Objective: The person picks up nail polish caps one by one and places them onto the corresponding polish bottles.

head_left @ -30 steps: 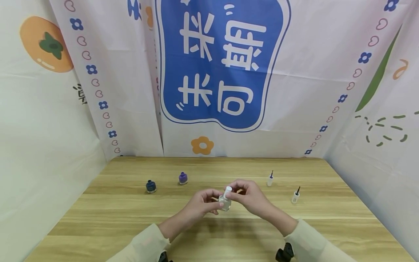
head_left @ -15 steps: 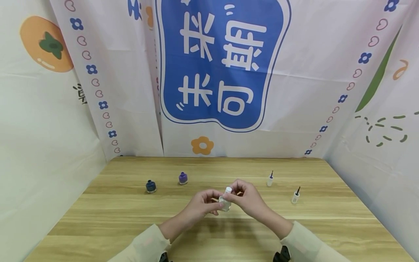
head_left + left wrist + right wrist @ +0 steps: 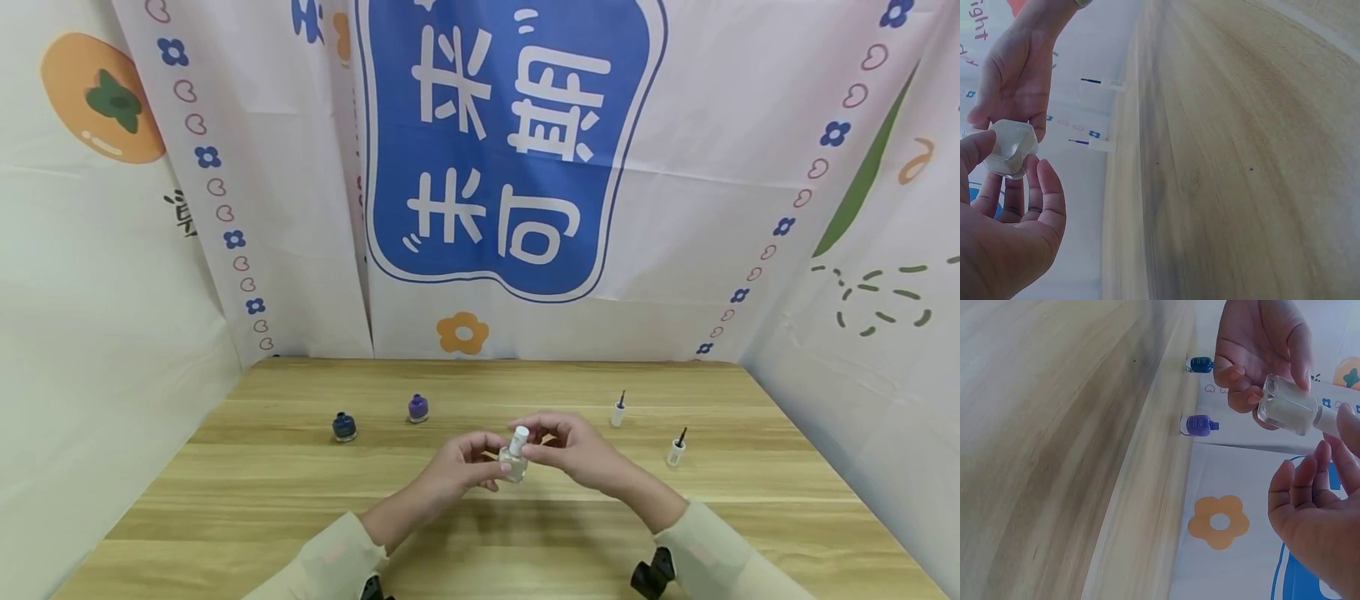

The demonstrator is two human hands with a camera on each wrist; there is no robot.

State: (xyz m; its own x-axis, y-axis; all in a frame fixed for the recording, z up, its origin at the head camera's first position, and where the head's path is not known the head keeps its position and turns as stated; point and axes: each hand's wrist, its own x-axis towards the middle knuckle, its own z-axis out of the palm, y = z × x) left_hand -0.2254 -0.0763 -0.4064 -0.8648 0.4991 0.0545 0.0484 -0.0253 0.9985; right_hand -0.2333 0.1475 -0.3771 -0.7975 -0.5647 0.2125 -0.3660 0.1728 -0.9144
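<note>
My left hand (image 3: 461,467) holds a small clear glass nail polish bottle (image 3: 513,470) with pale contents above the middle of the table. Its thumb lies on one side of the glass, fingers on the other. On the bottle's neck sits a white cap (image 3: 519,439), tilted slightly to the right. My right hand (image 3: 576,452) pinches this cap between thumb and fingers. In the right wrist view the cap (image 3: 1327,421) meets the neck of the bottle (image 3: 1288,406), partly hidden by the right thumb. The left wrist view shows the bottle's base (image 3: 1011,149) between both hands.
Two uncapped bottles, dark blue (image 3: 344,427) and purple (image 3: 417,408), stand at the back left of the wooden table (image 3: 247,500). Two white caps with brushes pointing up (image 3: 618,414) stand on the right, the nearer one (image 3: 676,452) farther right. Printed cloth (image 3: 675,250) surrounds the table.
The right hand's fingers turned inward round the cap half a second ago and have now turned back outward, its wrist swinging right. The left hand and bottle stay nearly in place.
</note>
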